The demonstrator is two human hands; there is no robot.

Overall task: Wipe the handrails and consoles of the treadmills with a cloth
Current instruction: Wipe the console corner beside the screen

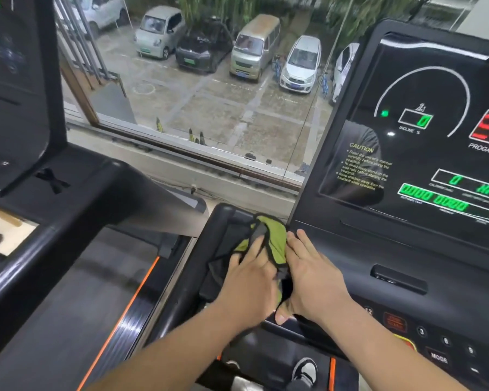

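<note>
Your green cloth (275,238) lies bunched in the recessed pocket at the left corner of the treadmill console (407,249), just below the display (435,136). Your left hand (249,280) presses it down with flat, spread fingers and grips nothing. Your right hand (314,275) rests straight-fingered against the cloth's right edge. You seem to be mid-wipe on that corner. Next, probably sweep right toward the keypad (446,342), going lightly over the buttons.

Single head-mounted wide-angle view, facing forward and down, close over the treadmill console (407,165), with a window (209,80) directly ahead.
</note>
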